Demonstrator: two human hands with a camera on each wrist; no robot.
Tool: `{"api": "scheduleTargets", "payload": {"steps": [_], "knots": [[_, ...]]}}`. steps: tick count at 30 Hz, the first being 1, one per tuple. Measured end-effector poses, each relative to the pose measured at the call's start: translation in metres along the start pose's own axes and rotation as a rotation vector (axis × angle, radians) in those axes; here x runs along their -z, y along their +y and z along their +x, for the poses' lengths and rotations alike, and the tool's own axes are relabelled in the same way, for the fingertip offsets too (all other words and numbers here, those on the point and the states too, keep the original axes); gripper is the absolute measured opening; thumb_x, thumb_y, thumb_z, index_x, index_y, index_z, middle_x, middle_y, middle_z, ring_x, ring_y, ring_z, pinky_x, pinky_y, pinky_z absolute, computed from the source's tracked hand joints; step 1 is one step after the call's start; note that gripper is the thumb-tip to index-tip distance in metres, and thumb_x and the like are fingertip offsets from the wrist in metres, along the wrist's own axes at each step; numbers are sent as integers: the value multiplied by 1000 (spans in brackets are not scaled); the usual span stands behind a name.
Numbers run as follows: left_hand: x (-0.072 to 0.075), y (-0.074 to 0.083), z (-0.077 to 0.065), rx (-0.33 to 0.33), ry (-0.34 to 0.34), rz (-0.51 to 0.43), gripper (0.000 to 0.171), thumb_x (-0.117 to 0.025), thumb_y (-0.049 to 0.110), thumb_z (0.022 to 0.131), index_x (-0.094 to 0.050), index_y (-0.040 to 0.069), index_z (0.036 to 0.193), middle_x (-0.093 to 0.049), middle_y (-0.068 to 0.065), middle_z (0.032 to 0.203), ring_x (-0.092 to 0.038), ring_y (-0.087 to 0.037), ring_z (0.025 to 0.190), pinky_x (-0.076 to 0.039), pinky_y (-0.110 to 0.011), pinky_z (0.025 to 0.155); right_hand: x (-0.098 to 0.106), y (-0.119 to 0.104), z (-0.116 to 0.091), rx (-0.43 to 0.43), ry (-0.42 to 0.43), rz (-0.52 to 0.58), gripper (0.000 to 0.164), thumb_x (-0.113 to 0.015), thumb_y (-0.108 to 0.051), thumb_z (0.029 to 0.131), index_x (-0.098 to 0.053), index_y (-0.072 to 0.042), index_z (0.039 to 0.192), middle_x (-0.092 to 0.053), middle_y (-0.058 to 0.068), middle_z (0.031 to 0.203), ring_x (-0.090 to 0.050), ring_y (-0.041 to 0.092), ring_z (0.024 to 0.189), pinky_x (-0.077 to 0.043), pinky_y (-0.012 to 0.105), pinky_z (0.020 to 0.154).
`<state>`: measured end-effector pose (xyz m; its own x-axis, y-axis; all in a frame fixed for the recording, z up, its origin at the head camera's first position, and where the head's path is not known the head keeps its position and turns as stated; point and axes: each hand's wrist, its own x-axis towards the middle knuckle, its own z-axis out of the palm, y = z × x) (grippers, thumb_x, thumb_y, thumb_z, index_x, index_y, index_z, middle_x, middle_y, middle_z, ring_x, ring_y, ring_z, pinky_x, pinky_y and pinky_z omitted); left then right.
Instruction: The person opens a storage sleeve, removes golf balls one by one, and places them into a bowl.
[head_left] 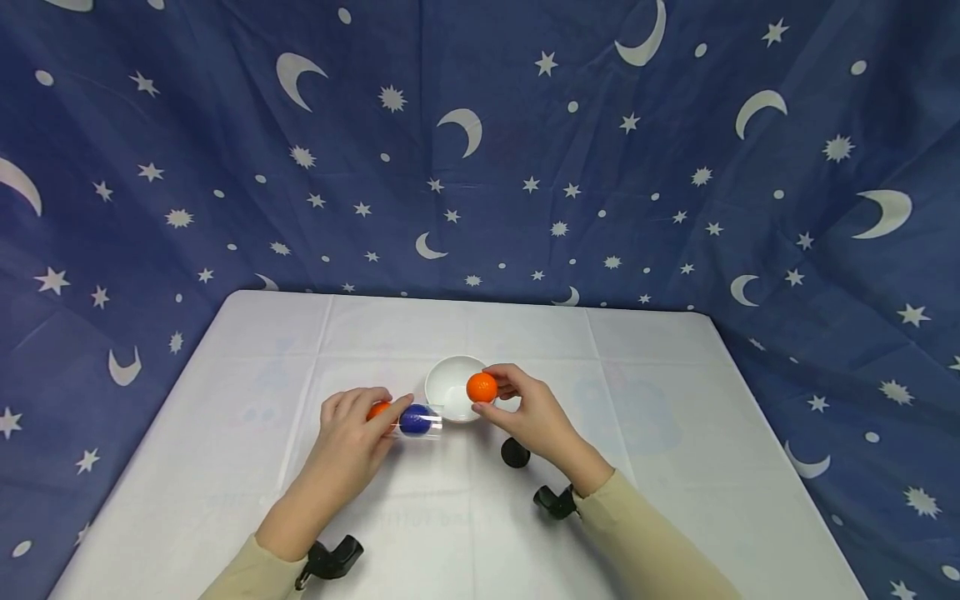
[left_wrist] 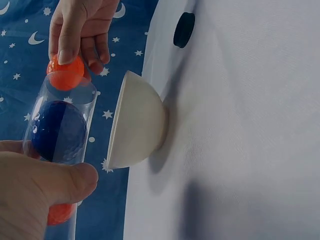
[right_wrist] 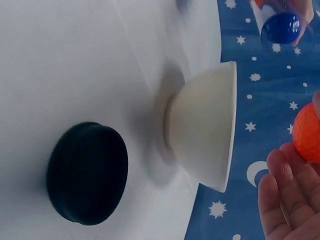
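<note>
My left hand (head_left: 352,437) grips a clear plastic tube (left_wrist: 89,107), lying sideways in the head view with its open end toward the right. Inside the tube are a dark blue ball (head_left: 416,420) near the open end and an orange ball (head_left: 380,410) behind it, partly covered by the fingers. Between thumb and fingertips, my right hand (head_left: 536,417) pinches another orange ball (head_left: 482,387), over the right side of a white bowl (head_left: 450,385). In the left wrist view this ball overlaps the tube's mouth.
A black round cap (head_left: 515,452) lies on the white-covered table (head_left: 420,533), in front of the bowl and near my right wrist. Black camera mounts (head_left: 333,558) are strapped at both wrists. Behind the table hangs a blue curtain (head_left: 510,150) with moons and stars.
</note>
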<state>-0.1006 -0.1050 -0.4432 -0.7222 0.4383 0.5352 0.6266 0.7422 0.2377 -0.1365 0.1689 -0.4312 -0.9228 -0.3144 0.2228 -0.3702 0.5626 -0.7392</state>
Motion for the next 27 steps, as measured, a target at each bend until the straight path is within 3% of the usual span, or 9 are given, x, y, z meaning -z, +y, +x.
{"api": "scheduleTargets", "payload": {"steps": [8,16,21,27], "knots": [[3,-4,-6,21,-25,13,55,-74,14,70,-57,19,122,-48,-7,110,-41,-28,103,-22,-47,90,-12,9,17,29,-7,-18,46,-70,-38,74,-52,-22,114,-58,-13,97,-58,18,86,-47,33,77],[4,-7,-10,21,-23,19,54,-73,16,72,-56,20,122,-48,-8,111,-41,-28,104,-22,-46,89,-28,15,31,0,-69,-124,50,-67,-41,76,-50,-20,118,-56,-13,99,-54,10,89,-44,26,80],[4,-8,-13,30,-31,17,54,-74,16,72,-56,20,122,-48,-7,110,-41,-27,104,-22,-46,90,-37,17,35,-22,-109,-171,51,-67,-41,76,-50,-20,120,-56,-11,101,-55,14,92,-44,28,82],[5,-9,-15,31,-27,15,54,-73,17,72,-55,21,123,-48,-7,111,-41,-27,104,-22,-46,89,-45,17,38,-37,-131,-240,49,-67,-41,76,-49,-23,119,-56,-10,104,-52,8,92,-43,31,84]]}}
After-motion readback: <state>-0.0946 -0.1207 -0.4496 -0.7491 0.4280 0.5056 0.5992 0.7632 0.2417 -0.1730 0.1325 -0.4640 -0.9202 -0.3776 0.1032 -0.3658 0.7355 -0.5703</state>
